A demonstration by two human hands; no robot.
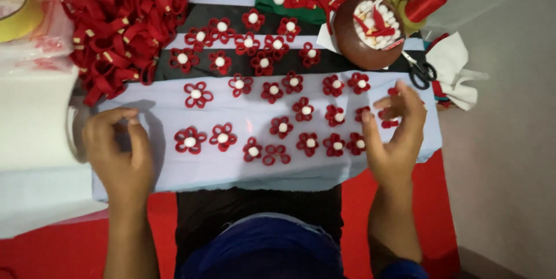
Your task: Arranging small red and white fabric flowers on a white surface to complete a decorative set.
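Head view, looking down on a pale blue cloth [231, 169] that fills the middle of the frame. Rows of red flowers [282, 126] with white centres lie across it; one flower [276, 154] at lower centre has no white centre. The left hand [119, 151], at lower left, rests on the cloth's left edge with fingers curled loosely and holds nothing visible. The right hand [395, 131], at centre right, has its fingers spread apart above the cloth's right edge; a red flower [389, 121] shows between them, but whether it is pinched cannot be told. A heap of red loops [119, 24] fills the upper left. A brown bowl [365, 38] of white balls and scissors [421, 70] sit at upper right.
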